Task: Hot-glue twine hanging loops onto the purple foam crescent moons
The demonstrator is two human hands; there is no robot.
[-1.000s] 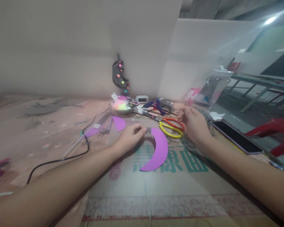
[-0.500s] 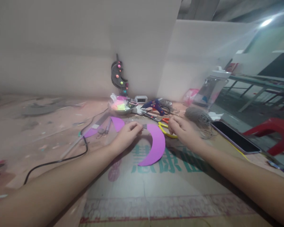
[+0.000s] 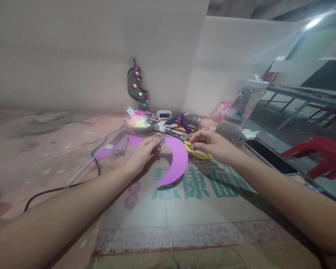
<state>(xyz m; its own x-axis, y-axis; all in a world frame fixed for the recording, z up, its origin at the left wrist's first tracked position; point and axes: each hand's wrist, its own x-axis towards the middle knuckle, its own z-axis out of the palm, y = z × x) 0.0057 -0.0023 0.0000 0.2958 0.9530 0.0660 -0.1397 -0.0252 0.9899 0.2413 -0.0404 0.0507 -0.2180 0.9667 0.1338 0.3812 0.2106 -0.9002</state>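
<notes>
A purple foam-like crescent (image 3: pixel 179 160) is held just above the cardboard by my left hand (image 3: pixel 148 149), closed at its upper end. A small grey band (image 3: pixel 162 141) wraps the crescent beside my fingertips. To the right, my right hand (image 3: pixel 205 142) is apart from the crescent, with fingers curled and thumb close to the index finger. Anything thin in that pinch is too small to make out. Right beside this hand lie scissors with yellow-lined handles (image 3: pixel 197 152). A ball of grey yarn (image 3: pixel 231 133) sits behind my right wrist.
At the back stand a bowl of colourful bits (image 3: pixel 140 125), a blue glue gun (image 3: pixel 180 123) and a small white clock (image 3: pixel 164 114). A dark decorated crescent (image 3: pixel 134 86) leans on the wall. Rightward are a bottle (image 3: pixel 248 101), phone (image 3: pixel 271 157) and red stool (image 3: pixel 322 155). A black cable (image 3: pixel 50 190) runs left.
My right hand has shifted slightly and its fingers look looser. The left hand still holds the crescent, which is tilted slightly differently. The whole view has shifted a little.
</notes>
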